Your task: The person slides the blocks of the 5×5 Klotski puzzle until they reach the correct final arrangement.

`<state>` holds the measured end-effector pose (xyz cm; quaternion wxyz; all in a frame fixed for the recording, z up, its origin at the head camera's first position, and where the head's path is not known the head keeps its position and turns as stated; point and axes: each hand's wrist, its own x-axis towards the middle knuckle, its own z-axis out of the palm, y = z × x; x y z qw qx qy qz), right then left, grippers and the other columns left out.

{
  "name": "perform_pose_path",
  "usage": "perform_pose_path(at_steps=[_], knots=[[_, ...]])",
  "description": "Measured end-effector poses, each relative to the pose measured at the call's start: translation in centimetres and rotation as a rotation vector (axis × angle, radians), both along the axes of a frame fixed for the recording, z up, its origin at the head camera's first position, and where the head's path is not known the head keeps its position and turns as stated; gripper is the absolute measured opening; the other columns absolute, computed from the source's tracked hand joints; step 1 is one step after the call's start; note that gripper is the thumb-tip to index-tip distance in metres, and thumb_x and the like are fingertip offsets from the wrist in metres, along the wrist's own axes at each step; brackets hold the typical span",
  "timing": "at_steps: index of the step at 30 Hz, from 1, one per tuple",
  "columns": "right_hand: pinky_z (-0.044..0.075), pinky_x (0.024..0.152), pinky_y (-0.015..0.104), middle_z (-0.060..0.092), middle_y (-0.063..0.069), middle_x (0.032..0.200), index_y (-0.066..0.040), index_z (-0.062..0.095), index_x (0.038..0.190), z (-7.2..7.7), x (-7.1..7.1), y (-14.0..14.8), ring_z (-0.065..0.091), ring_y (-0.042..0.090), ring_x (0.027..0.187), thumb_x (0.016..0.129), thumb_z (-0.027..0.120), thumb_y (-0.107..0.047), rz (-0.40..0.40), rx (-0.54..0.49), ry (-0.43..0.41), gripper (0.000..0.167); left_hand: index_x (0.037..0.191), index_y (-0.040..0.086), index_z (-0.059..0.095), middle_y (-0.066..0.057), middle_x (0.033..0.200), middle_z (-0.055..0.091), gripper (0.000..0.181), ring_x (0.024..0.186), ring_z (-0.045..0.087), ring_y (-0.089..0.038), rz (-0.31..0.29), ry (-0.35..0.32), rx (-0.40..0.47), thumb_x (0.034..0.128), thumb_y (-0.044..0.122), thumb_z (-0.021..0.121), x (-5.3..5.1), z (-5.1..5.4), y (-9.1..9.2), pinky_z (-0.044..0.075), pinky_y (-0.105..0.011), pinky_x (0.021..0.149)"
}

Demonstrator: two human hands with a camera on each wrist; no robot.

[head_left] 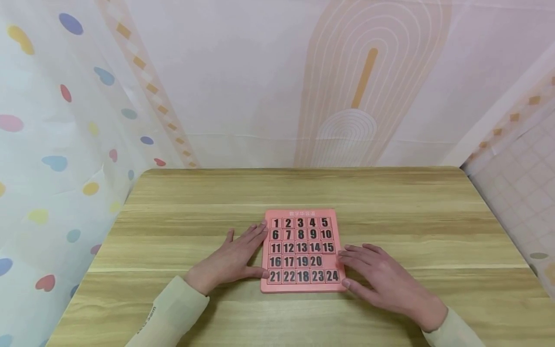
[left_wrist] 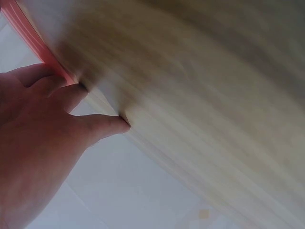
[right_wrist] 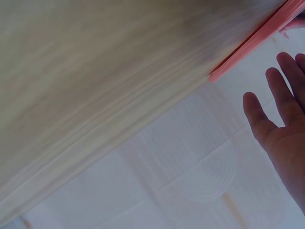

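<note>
A pink number sliding puzzle [head_left: 303,288] lies flat on the wooden table, its tiles showing black numerals. The rows from 1 to 15 run in order; below them come 16, 17, 19, 20 and a gap at the right, then 21, 22, 18, 23, 24. My left hand [head_left: 227,262] rests along the puzzle's left side, with fingertips at its edge and the thumb by the lower-left corner. At the right side, my right hand [head_left: 381,277] has its fingers extended near the edge, thumb by the lower-right corner. In the left wrist view, fingers [left_wrist: 74,95] touch the tabletop beside the pink edge.
Around the puzzle stretches the wood-grain table [head_left: 195,188]. Behind it hangs a pale patterned cloth [head_left: 243,86], and another with coloured dots [head_left: 39,193] covers the left side. A gridded surface [head_left: 529,168] shows beyond the right edge.
</note>
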<state>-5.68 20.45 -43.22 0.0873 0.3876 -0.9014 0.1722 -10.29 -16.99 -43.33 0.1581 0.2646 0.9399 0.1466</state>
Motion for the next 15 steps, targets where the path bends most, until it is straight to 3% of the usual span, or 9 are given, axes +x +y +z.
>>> perform_pose_path(at_steps=[15], knots=[[0.046, 0.110, 0.052, 0.070, 0.003, 0.134, -0.010, 0.072, 0.129, -0.16, 0.19, 0.27, 0.061, 0.026, 0.130, 0.097, 0.071, -0.041, 0.004, -0.001, -0.012, 0.044, 0.162, 0.002, 0.030, -0.012, 0.172, 0.016, 0.105, 0.157, 0.018, -0.035, 0.004, -0.010, 0.002, 0.0877, 0.062, 0.073, 0.02, 0.13, 0.01, 0.011, -0.075, 0.119]])
